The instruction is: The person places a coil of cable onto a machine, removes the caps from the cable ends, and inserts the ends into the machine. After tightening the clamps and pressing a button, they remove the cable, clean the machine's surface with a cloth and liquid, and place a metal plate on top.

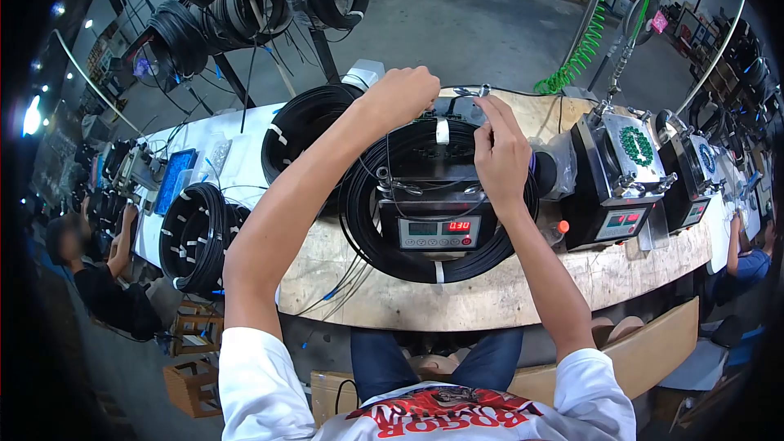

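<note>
Both grips I can't make out: left hand (402,96) near coiled cable (412,270), right hand (502,151) beside metal clamp (480,92), toward the worktop's (384,309) far edge.

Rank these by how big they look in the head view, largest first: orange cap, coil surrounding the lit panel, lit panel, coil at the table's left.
1. Surrounding coil
2. Left coil
3. Lit panel
4. Orange cap

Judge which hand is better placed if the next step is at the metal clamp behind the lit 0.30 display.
The right, I'd say: the right hand has its fingertips right by the metal clamp, while the left hand is curled farther off to the left.
</note>
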Tool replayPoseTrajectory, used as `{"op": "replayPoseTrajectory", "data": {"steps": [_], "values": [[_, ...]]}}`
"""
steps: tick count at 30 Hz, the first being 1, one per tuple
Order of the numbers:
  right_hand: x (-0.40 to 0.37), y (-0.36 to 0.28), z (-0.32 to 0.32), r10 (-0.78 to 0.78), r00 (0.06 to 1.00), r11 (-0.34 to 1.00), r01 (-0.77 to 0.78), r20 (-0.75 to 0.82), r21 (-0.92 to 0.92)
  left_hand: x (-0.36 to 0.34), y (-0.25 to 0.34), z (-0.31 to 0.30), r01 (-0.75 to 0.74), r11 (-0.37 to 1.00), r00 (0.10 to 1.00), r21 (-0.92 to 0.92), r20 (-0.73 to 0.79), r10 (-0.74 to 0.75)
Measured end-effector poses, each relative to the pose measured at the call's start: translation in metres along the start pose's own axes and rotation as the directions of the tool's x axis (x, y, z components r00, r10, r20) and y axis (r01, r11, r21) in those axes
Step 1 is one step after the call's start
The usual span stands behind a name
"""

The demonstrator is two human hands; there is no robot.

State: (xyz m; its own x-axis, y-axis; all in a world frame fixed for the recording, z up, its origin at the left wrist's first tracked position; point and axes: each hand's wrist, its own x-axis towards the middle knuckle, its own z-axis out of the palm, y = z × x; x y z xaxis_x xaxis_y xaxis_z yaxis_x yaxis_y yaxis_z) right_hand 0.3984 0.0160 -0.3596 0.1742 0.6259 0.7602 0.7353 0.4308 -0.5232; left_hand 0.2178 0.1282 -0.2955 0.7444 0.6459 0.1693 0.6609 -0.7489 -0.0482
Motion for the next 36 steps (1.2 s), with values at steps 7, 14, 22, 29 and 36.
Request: {"op": "replayPoseTrajectory", "data": {"steps": [7,14,22,29,36], "values": [[0.000,-0.005,-0.001,0.060,0.998,0.998,-0.061,0.019,0.019,-0.001,-0.001,-0.013,0.042,0.995,0.998,-0.092,0.059,-0.036],[-0.001,-0.002,0.000,0.044,0.999,0.999,-0.044,0.012,0.007,0.028,0.013,-0.019,-0.094,0.983,0.980,0.158,0.186,0.064],[-0.001,-0.001,0.001,0.006,1.000,1.000,-0.006,0.002,0.005,0.053,0.031,-0.025,-0.064,0.975,0.901,0.214,0.432,-0.035],[-0.002,-0.002,-0.001,0.026,0.999,0.999,-0.027,0.024,0.033,0.049,0.027,-0.014,-0.008,0.985,0.914,0.170,0.402,-0.062],[0.005,0.001,-0.006,0.084,0.987,0.955,-0.119,0.135,0.273,0.019,0.012,-0.016,0.532,0.757,0.831,-0.378,0.405,-0.382]]}}
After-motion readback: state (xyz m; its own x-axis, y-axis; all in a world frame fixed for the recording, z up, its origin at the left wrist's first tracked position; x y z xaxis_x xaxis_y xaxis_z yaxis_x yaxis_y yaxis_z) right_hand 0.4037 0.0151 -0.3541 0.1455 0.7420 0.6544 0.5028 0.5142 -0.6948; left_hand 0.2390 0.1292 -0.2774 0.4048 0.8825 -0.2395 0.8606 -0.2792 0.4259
